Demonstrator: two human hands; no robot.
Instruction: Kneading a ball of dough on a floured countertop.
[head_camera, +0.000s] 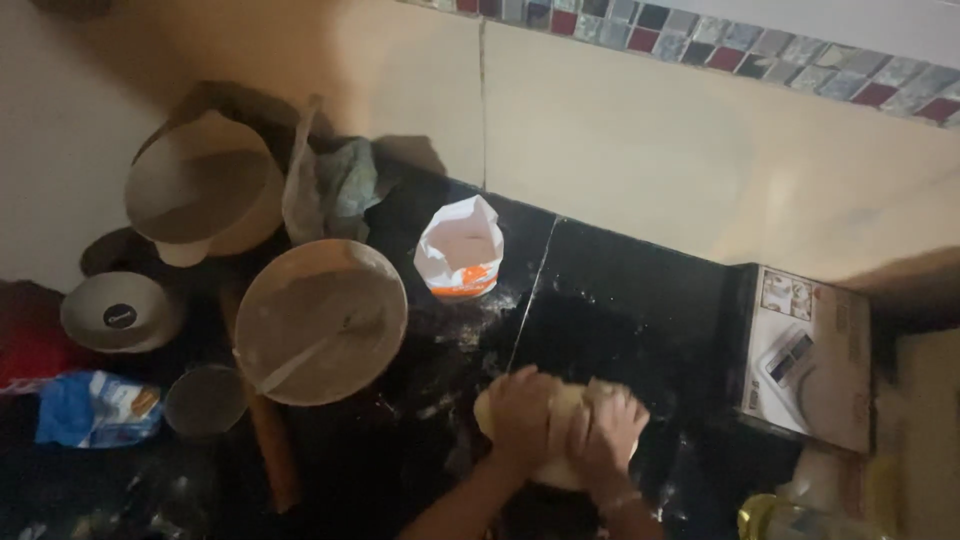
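Both hands on a pale dough lump (563, 420) at the near-middle of the black worktop (640, 300). Left hand (522, 415) lies over the dough's left half, fingers curled down onto it, grip closed on the dough. Right hand (607, 432) presses the right half, fingers bent into it, touching the left hand; bracelet at the wrist. Flour dust scattered on the worktop around the dough.

Behind the dough, an open white-and-orange flour bag (459, 248), upright, apart from the hands. Left of it a large floured bowl (320, 320) with a utensil lying inside. Wooden rolling pin (272, 445) sticks out from under the bowl toward the near edge. Further left: beige jug (205, 190), crumpled plastic bag (330, 185), small bowl (120, 312), small round dish (204, 400), blue packet (95, 408). Right side: white cardboard box (808, 355) against the tiled wall (650, 140); glass bottle (790, 518) at the bottom right corner.
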